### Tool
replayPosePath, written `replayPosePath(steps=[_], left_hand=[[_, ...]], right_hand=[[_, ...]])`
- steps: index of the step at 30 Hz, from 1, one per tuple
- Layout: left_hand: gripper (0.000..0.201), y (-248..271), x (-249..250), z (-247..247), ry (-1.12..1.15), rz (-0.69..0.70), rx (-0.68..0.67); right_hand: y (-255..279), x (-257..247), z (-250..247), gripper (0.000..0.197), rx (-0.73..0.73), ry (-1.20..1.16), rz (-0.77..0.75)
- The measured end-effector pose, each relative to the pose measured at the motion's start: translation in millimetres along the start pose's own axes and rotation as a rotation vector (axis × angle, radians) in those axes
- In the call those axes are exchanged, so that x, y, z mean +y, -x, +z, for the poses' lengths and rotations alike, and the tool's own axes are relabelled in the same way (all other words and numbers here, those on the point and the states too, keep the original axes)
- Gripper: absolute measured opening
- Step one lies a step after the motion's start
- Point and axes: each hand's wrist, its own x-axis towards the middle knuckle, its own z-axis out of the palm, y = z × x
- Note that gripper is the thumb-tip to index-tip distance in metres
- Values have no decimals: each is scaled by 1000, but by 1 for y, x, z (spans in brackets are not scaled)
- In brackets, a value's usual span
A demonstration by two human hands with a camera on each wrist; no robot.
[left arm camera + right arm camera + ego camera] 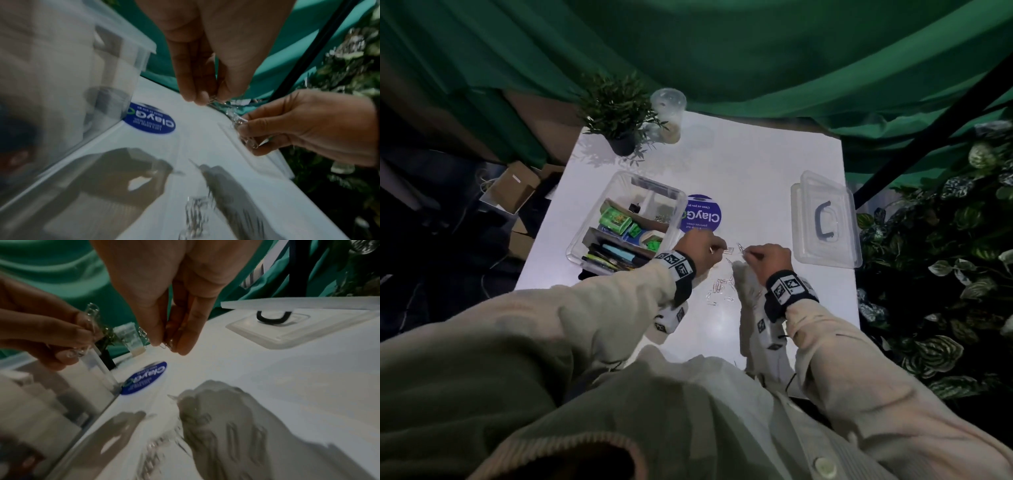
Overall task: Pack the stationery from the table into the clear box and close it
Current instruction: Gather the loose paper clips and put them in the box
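The clear box [681,200] stands open at the table's left and holds pens, green items and other stationery. Its lid [822,192] with a blue handle lies flat at the right. Between them, above the white table [756,164], my left hand [722,249] pinches a few paper clips [212,99]. My right hand [748,253] pinches more paper clips [165,344] close beside it. Several loose paper clips [719,287] lie on the table just under my wrists. In the wrist views, which are blurred, the fingertips of both hands nearly meet next to the box wall [82,81].
A round blue sticker [702,214] is on the table behind my hands. A potted plant [616,113] and a clear cup [667,109] stand at the far edge. Leafy foliage [945,274] and a black pole [928,137] line the right side.
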Motion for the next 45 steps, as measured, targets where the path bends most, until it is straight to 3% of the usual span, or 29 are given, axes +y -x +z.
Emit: replayPosePath(steps=[4,8,13,18,27,35,39,43,45], left_hand=[[18,-2,-15,-47,109,-36,193],[19,-13,-49,-81,189,-235,286],[18,-30,-76,-99,146,-408,174],[20,-32,-79,-103,66,-393,-9],[25,-23,-98,-113,-16,-409,107],[24,-11,-65,-110,-4,-309,104],[24,-5,-27,-89,2,-129,45],[29,4,-3,-33,-88,92,-218],[34,5,-2,-1,-188,94,-364]], right_hand=[[-18,-43,-11,16,46,-67,-52],[-35,-94,-5,14,72,-199,-56],[-57,-144,14,19,20,-220,54],[-71,-174,32,18,-54,-161,154],[-71,-197,37,25,-60,-67,142],[-43,-154,31,25,105,-352,61],[-20,-87,26,16,210,-455,196],[20,-5,26,22,251,-219,425],[39,28,28,19,210,-122,520]])
